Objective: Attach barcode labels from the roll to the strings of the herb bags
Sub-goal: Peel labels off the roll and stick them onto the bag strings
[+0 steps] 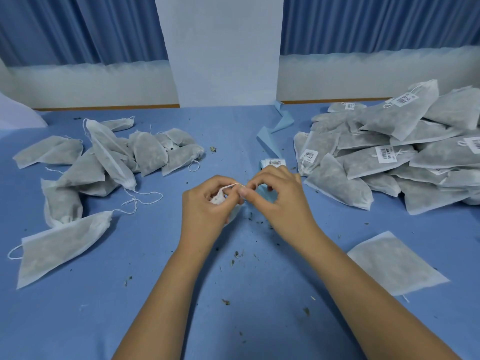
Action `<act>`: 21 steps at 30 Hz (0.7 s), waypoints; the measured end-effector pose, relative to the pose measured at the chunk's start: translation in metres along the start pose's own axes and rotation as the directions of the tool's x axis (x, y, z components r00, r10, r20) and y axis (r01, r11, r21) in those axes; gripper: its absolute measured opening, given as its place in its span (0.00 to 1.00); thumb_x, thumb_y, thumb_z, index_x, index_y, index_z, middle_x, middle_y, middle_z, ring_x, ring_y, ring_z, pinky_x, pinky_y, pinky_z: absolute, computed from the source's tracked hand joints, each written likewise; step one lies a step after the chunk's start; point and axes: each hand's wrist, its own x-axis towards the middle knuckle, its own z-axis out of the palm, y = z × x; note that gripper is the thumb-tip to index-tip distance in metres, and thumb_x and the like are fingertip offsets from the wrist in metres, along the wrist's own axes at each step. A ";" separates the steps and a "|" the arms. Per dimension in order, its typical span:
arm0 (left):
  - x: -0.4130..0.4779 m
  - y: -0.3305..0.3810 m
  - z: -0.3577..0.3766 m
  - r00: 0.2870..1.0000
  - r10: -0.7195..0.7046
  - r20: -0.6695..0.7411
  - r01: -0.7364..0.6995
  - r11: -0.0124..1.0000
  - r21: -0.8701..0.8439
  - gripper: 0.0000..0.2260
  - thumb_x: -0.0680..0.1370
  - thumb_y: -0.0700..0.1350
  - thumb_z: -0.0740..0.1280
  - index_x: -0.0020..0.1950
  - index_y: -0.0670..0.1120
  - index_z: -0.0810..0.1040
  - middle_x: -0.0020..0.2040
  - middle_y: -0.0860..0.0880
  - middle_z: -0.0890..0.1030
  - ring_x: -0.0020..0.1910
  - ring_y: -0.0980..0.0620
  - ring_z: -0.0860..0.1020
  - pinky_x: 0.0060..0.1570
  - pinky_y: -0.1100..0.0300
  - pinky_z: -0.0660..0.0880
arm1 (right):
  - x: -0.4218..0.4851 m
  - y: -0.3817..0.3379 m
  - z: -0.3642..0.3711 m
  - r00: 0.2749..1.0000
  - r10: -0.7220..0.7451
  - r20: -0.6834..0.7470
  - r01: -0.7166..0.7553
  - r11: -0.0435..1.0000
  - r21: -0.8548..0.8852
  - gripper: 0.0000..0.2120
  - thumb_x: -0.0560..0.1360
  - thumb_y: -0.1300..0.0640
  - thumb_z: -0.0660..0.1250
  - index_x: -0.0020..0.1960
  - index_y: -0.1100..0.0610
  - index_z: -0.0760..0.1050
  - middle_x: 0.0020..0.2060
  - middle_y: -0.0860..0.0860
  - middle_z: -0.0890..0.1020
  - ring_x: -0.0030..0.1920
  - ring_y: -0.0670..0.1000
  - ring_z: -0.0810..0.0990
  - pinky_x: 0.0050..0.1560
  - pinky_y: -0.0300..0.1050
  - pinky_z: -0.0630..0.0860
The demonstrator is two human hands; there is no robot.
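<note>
While the left hand (207, 203) curls round the gathered neck of 1 herb bag (217, 199), most of that bag is hidden beneath the palm, and only a white puckered bit shows between thumb and fingers. Its string (230, 186) runs out of the neck to the right as a short white loop. The loop ends at the right hand (281, 201), whose thumb and forefinger pinch it. The 2 hands almost touch there, above the middle of the blue table (233, 320). A pale blue scrap (265, 193) shows behind the right fingers; whether it is a label or backing paper cannot be told.

Just beyond the right hand's knuckles lies the label roll (272, 162), barcode facing up. A strip of blue backing paper (270, 136) trails from it toward the far edge of the table.

Left of the hands, well apart, sits a heap of unlabelled bags (117, 157) with loose strings, and 1 more bag (59, 248) lies nearer on that side. To the right rises a larger heap of labelled bags (389, 154), with white barcode tags on several. Near the right forearm 1 flat bag (394, 266) lies alone. Herb crumbs (236, 255) are scattered between the forearms.
</note>
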 end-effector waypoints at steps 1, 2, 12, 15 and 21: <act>0.000 -0.001 0.001 1.000 -0.003 0.013 0.002 1.000 0.008 0.08 0.75 0.39 0.70 0.38 0.49 0.81 0.31 0.54 0.81 0.23 0.58 0.71 0.26 0.68 0.68 | -0.001 -0.001 0.002 1.000 0.019 0.016 -0.020 0.998 0.063 0.08 0.74 0.54 0.71 0.37 0.55 0.78 0.38 0.46 0.78 0.42 0.41 0.71 0.53 0.41 0.61; 0.000 -0.001 0.001 1.000 -0.005 0.024 0.005 1.000 0.009 0.07 0.76 0.39 0.70 0.39 0.49 0.81 0.31 0.53 0.81 0.23 0.57 0.71 0.26 0.68 0.69 | -0.001 -0.002 0.003 0.999 0.037 0.022 -0.040 0.992 0.119 0.08 0.74 0.57 0.71 0.37 0.57 0.78 0.37 0.47 0.78 0.41 0.41 0.70 0.53 0.42 0.62; 0.006 0.005 -0.004 0.960 -0.146 0.241 0.200 0.955 -0.217 0.15 0.79 0.37 0.65 0.35 0.50 0.81 0.30 0.51 0.79 0.18 0.56 0.65 0.26 0.69 0.67 | 0.000 -0.002 0.001 0.978 -0.191 -0.079 0.172 0.964 -0.205 0.06 0.75 0.62 0.64 0.40 0.60 0.75 0.40 0.50 0.75 0.43 0.53 0.73 0.46 0.45 0.59; 0.005 0.006 -0.004 0.946 -0.158 0.285 0.232 0.941 -0.246 0.15 0.79 0.39 0.65 0.34 0.52 0.82 0.32 0.51 0.80 0.18 0.56 0.63 0.26 0.69 0.65 | 0.000 0.002 0.001 0.978 -0.203 -0.057 0.185 0.956 -0.227 0.06 0.75 0.61 0.65 0.40 0.60 0.77 0.40 0.52 0.78 0.43 0.54 0.74 0.47 0.45 0.60; 0.008 0.003 -0.004 0.969 -0.206 0.138 0.236 0.937 -0.256 0.12 0.78 0.40 0.67 0.36 0.49 0.82 0.33 0.52 0.81 0.19 0.56 0.62 0.24 0.69 0.64 | 0.000 0.002 -0.002 0.974 -0.142 -0.177 0.132 0.989 -0.068 0.07 0.73 0.55 0.68 0.45 0.59 0.78 0.38 0.48 0.79 0.38 0.44 0.70 0.51 0.40 0.62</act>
